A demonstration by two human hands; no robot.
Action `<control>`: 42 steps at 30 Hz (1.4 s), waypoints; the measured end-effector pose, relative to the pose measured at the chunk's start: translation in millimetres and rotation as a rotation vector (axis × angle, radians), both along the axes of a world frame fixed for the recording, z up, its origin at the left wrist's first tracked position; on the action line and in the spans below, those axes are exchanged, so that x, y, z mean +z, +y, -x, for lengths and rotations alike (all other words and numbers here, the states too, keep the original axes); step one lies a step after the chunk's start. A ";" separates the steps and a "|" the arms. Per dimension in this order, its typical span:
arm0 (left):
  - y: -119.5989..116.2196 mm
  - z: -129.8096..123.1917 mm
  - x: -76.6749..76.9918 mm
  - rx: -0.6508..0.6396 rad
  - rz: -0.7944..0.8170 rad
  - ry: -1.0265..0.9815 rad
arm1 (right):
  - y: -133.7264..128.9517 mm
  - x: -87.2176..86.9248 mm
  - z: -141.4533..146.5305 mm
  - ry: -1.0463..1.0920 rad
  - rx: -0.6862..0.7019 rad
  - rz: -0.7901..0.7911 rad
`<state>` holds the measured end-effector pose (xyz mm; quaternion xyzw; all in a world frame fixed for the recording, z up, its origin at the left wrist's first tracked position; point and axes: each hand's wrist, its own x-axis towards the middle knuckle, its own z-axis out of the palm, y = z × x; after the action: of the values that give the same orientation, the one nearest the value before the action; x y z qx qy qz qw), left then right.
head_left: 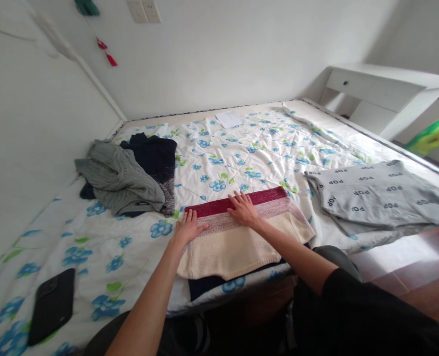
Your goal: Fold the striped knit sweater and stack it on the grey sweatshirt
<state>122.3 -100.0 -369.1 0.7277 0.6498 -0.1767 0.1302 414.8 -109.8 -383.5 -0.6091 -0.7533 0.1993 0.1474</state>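
A cream knit garment [230, 249] with a dark red and pink striped band lies folded on the floral bedspread [241, 153]. My right hand [244, 209] rests flat on the striped band, fingers spread. My left hand [187, 228] lies flat at the garment's left end, touching the band's edge and the bedspread. Neither hand grips anything. A dark fabric [204, 286] shows beneath the garment's near edge.
A grey garment printed with "POP" [375, 198] lies to the right. A grey knit and a dark navy garment [154, 158] are heaped at the left. A black phone [51, 306] lies near left, a white paper [229, 118] far back, a white desk [375, 89] beyond the bed.
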 end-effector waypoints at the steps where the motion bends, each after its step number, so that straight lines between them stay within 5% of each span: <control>1: 0.0 -0.1 0.2 -0.002 -0.002 -0.006 | -4.4 -0.6 19.9 0.008 0.035 -0.008; 6: 1.3 -0.2 -2.0 0.000 0.018 0.007 | -11.4 -4.6 88.2 0.022 0.121 0.015; 11: 3.0 0.9 -4.4 -0.012 0.019 -0.003 | -6.1 -7.8 92.0 -0.007 0.149 0.063; 15: 1.6 1.1 -1.5 -0.009 0.015 -0.011 | -8.8 -11.6 53.3 -0.038 0.111 0.056; 23: 0.9 0.8 2.5 -0.007 -0.014 -0.019 | -13.4 -25.3 -68.0 -0.140 -0.145 0.092; 33: 2.1 3.3 -0.6 -0.008 -0.007 -0.049 | 3.8 -29.6 -207.3 -0.141 -0.404 0.343; 37: 1.6 2.1 -0.1 0.015 0.009 -0.041 | -6.2 -34.1 -229.1 -0.108 -0.449 0.321; 42: 3.9 1.8 -1.1 0.008 0.008 -0.042 | -6.1 -22.9 -200.1 -0.102 -0.513 0.137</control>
<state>120.5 -96.1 -370.2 0.7281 0.6492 -0.1634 0.1474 614.9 -115.9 -406.4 -0.7978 -0.5658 0.1749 0.1134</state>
